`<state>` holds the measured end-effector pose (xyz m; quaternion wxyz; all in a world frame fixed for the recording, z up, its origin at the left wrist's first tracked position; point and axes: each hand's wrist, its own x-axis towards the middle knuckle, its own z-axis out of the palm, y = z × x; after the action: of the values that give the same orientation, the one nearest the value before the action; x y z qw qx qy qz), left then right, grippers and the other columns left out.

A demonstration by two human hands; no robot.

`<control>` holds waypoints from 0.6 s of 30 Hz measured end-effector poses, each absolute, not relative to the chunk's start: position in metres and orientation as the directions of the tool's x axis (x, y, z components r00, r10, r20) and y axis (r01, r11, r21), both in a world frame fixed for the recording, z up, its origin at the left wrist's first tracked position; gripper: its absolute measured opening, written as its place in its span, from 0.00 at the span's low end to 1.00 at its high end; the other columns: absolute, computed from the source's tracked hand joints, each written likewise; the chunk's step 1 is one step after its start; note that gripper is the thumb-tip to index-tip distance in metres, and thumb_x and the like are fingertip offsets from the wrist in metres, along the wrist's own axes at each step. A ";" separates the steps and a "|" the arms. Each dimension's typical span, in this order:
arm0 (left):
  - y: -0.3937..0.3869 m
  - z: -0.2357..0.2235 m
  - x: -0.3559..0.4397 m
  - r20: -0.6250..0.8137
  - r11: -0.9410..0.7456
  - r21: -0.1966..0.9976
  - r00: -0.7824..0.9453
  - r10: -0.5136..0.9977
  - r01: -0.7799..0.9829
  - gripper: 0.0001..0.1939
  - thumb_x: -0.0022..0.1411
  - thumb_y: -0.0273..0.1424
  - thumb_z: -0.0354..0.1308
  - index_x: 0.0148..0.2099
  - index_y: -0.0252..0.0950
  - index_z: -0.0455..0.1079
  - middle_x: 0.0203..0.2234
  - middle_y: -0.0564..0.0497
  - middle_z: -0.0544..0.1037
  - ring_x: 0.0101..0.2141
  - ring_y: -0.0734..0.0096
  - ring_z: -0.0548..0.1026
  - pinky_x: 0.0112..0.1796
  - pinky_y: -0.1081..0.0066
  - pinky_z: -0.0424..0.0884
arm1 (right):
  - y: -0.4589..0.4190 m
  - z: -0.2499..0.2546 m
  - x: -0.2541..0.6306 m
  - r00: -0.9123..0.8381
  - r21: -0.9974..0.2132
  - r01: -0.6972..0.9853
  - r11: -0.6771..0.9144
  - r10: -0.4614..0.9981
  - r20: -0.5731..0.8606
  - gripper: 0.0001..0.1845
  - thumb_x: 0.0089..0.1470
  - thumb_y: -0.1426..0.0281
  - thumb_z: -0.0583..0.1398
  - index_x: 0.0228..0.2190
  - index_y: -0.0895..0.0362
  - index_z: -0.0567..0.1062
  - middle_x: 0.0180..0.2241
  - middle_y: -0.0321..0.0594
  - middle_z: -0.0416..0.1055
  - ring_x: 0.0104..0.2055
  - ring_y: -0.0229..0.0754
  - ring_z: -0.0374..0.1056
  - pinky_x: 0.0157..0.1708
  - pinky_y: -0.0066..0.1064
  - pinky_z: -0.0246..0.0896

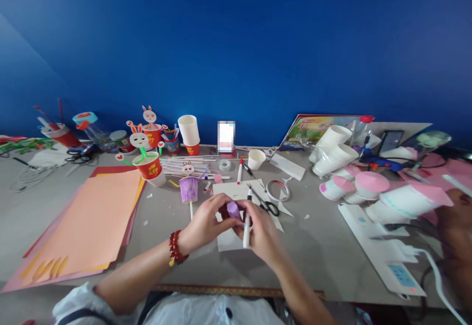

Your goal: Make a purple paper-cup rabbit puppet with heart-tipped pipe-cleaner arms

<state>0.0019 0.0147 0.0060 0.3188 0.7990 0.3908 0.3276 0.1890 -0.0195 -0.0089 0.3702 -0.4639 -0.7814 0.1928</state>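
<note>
Over the middle of the table, my left hand point(216, 217) is closed around a small purple piece point(233, 210), whose exact kind I cannot make out. My right hand point(262, 231) meets it there and grips a white marker pen point(247, 229) with a black end pointing away from me. Under both hands lies white paper point(230, 239). Just beyond my left hand stands a purple-coloured paper cup point(189, 190) with a rabbit face on top. Black-handled scissors point(272, 209) rest right of my right hand, near a roll of tape point(278, 191).
Coloured paper sheets point(92, 212) are stacked at left. Rabbit-topped red cups point(148, 167) and stacked white cups point(188, 131) stand at the back. On the right are pink-topped paper cups point(401, 204), a power strip point(383, 251) with cables, and another person's arm point(457, 246).
</note>
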 end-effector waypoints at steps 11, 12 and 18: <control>0.157 -0.006 0.008 0.041 -0.621 0.105 0.621 0.783 0.777 0.06 0.56 0.18 0.58 0.33 0.32 0.74 0.33 0.42 0.79 0.40 0.58 0.76 0.41 0.64 0.71 | -0.016 -0.023 0.214 0.094 -0.760 0.542 0.357 0.874 0.477 0.14 0.56 0.63 0.64 0.41 0.55 0.69 0.32 0.42 0.76 0.29 0.44 0.72 0.32 0.33 0.70; 0.159 -0.010 0.012 0.026 -0.615 0.097 0.615 0.788 0.783 0.06 0.54 0.17 0.59 0.30 0.32 0.73 0.30 0.42 0.79 0.38 0.58 0.77 0.40 0.64 0.71 | -0.017 -0.022 0.215 0.108 -0.763 0.544 0.348 0.873 0.475 0.14 0.55 0.63 0.64 0.41 0.55 0.70 0.33 0.42 0.76 0.29 0.44 0.72 0.32 0.33 0.70; 0.168 0.001 0.004 0.094 -0.548 0.143 0.539 0.837 0.824 0.08 0.54 0.15 0.56 0.28 0.29 0.72 0.27 0.38 0.78 0.36 0.56 0.77 0.39 0.63 0.70 | -0.021 -0.021 0.223 0.160 -0.801 0.487 0.347 0.866 0.473 0.12 0.56 0.63 0.64 0.39 0.54 0.71 0.36 0.43 0.77 0.33 0.45 0.75 0.33 0.34 0.73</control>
<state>0.0044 0.1679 0.0005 0.0406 0.8764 0.4739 0.0756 0.2231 -0.0209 -0.0211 0.5340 -0.5431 -0.6232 0.1774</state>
